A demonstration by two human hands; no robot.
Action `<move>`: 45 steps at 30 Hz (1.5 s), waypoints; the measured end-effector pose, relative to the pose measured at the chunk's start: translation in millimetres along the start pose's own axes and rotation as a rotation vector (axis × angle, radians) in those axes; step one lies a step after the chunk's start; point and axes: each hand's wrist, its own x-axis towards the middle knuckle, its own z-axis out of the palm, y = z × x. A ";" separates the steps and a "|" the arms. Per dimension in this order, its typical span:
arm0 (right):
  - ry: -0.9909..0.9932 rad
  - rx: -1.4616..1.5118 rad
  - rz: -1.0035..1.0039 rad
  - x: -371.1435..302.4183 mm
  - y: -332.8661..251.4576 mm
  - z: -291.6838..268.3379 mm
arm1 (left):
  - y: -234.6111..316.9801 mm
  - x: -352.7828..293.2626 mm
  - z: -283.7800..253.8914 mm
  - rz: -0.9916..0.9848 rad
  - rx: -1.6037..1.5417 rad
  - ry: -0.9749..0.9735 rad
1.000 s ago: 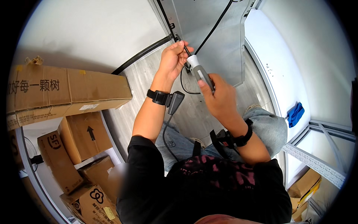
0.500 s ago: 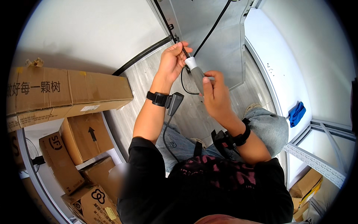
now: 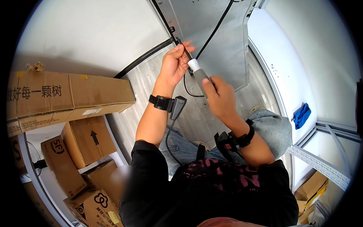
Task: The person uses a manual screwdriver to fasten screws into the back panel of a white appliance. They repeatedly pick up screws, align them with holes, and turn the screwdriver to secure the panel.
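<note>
A screwdriver point(image 3: 201, 76) with a grey handle, a white collar and a dark shaft points up and left at the edge of a grey metal panel point(image 3: 215, 34). My right hand point(image 3: 222, 94) is wrapped round its handle, the thumb lying along it. Up at the shaft, my left hand point(image 3: 176, 62) pinches with thumb and forefinger, its other fingers loosely curled and slightly spread. The shaft's tip meets the panel's perforated edge near a small dark fitting; the fingers partly hide that spot, so a screw cannot be made out.
A black cable point(image 3: 217, 28) crosses the panel and loops near the floor point(image 3: 147, 81). Cardboard boxes point(image 3: 72, 94) stand on a shelf at the left. A blue cloth point(image 3: 301, 115) lies at the right, by a metal rack point(image 3: 321, 162). Wrist straps with a cable are on my arms.
My right hand has turned about the handle, with its fingers closing further round it. The left hand stays at the shaft, nearly unmoved.
</note>
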 end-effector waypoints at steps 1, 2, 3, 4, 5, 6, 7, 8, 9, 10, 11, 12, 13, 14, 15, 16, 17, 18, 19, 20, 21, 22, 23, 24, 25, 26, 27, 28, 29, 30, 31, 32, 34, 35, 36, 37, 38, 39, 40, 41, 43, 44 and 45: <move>-0.053 0.006 0.034 2.2 -0.2 -0.9 | -0.2 1.9 -3.8 0.013 0.026 0.013; -0.105 0.012 0.069 3.3 -0.8 -1.6 | 0.3 3.0 -6.8 0.012 0.053 0.033; -0.097 -0.019 0.042 2.9 -2.8 -2.0 | 1.4 3.6 -8.9 0.012 0.080 0.053; -0.088 -0.052 0.017 1.3 -5.7 -2.2 | 1.2 4.2 -9.3 0.008 0.104 0.071; -0.080 -0.085 -0.009 -0.4 -7.5 -1.5 | 0.1 4.9 -7.9 -0.002 0.093 0.087; 0.030 -0.112 -0.084 -2.3 -7.2 1.2 | -1.2 5.5 -5.0 -0.013 0.082 0.103; 0.139 -0.136 -0.161 -4.2 -5.9 5.8 | -1.4 5.8 -3.8 -0.023 0.073 0.119; 0.184 -0.120 -0.185 -4.3 -3.9 7.8 | -1.2 6.5 -5.1 -0.028 0.037 0.097; 0.228 -0.104 -0.209 -4.4 -2.1 10.6 | -1.1 7.5 -6.9 -0.033 0.001 0.076; 0.208 -0.049 -0.181 -2.9 0.1 10.5 | -1.5 8.4 -7.3 -0.037 -0.036 0.053; 0.188 0.007 -0.153 -1.2 2.7 10.6 | -2.1 8.1 -6.7 -0.032 -0.032 0.061; 0.130 0.064 -0.093 0.6 7.6 10.7 | -2.8 6.9 -5.6 -0.028 -0.029 0.070; 0.076 0.123 -0.031 2.5 13.9 10.2 | -3.1 5.7 -3.6 -0.026 -0.022 0.077; 0.021 0.182 0.031 4.4 17.9 8.2 | -2.4 3.5 -0.9 -0.024 -0.045 0.053; -0.070 0.277 0.117 7.1 19.1 4.3 | -0.8 0.5 2.8 -0.023 -0.068 0.029; -0.164 0.374 0.202 10.6 19.4 0.5 | 0.8 -1.1 4.6 -0.020 -0.090 0.007; -0.259 0.470 0.287 12.7 19.4 -1.5 | 1.2 -0.6 3.6 -0.009 -0.055 0.014; -0.258 0.463 0.288 13.4 20.0 -1.4 | 1.2 0.5 1.6 0.002 -0.020 0.021; -0.260 0.454 0.288 13.9 20.8 -0.3 | 1.3 1.2 -0.8 0.014 0.013 0.030; -0.261 0.444 0.288 14.2 20.9 0.4 | 1.2 2.5 -2.3 0.019 0.023 0.037; -0.208 0.371 0.225 13.7 19.5 1.1 | 1.0 4.2 -3.3 0.024 0.034 0.044; -0.156 0.296 0.161 12.6 17.7 2.0 | 0.1 5.6 -4.2 0.029 0.042 0.051; -0.104 0.220 0.097 11.2 15.7 2.9 | -0.7 6.1 -4.4 0.031 0.043 0.071; -0.050 0.134 0.023 8.6 12.6 3.7 | -1.7 6.6 -4.5 0.033 0.043 0.090; 0.005 0.047 -0.050 5.0 8.7 3.8 | -2.6 6.7 -4.1 0.034 0.044 0.109; 0.021 0.043 -0.084 4.4 9.3 4.2 | -3.3 6.8 -4.1 0.037 0.039 0.118; 0.036 0.037 -0.118 4.1 9.9 4.6 | -4.1 6.9 -4.1 0.040 0.034 0.126; 0.017 0.114 -0.110 5.8 15.6 6.9 | -5.4 7.5 -4.0 0.040 0.030 0.131; -0.002 0.190 -0.102 7.5 18.2 7.6 | -6.8 8.9 -4.8 0.041 0.024 0.125; -0.089 0.347 0.023 9.6 18.5 4.3 | -7.9 11.0 -6.3 0.042 0.017 0.118; -0.181 0.508 0.147 12.0 15.3 -1.3 | -6.9 10.9 -6.5 0.047 0.015 0.114; -0.274 0.668 0.271 13.0 12.1 -5.3 | -6.1 9.2 -6.3 0.054 -0.010 0.102; -0.329 0.728 0.264 12.6 6.8 -8.8 | -4.7 5.3 -4.4 0.066 -0.064 0.075; -0.356 0.756 0.259 12.8 5.9 -9.9 | -3.2 4.2 -2.7 0.070 -0.044 0.082; -0.346 0.704 0.260 13.3 6.4 -11.1 | -1.2 3.1 -0.6 0.074 -0.025 0.089; -0.338 0.650 0.261 14.1 6.8 -12.0 | 0.9 2.1 0.3 0.079 -0.006 0.098; -0.331 0.597 0.261 14.6 7.0 -12.3 | 1.2 3.6 -1.8 0.078 0.013 0.075; -0.221 0.428 0.114 12.6 8.7 -9.7 | 0.3 7.1 -6.1 0.077 0.032 0.053; -0.112 0.259 -0.033 8.6 11.6 -5.1 | 0.0 9.6 -8.1 0.076 0.051 0.030; -0.001 0.088 -0.178 6.4 12.5 -2.4 | -0.5 11.4 -9.3 0.073 0.050 0.048; -0.035 0.085 -0.133 5.5 8.0 -4.1 | -1.9 13.5 -9.9 0.066 0.050 0.085; -0.051 0.083 -0.109 5.4 7.0 -4.7 | -2.0 13.3 -10.0 0.065 0.048 0.098; -0.132 0.117 -0.033 7.3 9.8 -5.3 | -1.6 12.6 -9.4 0.064 0.047 0.111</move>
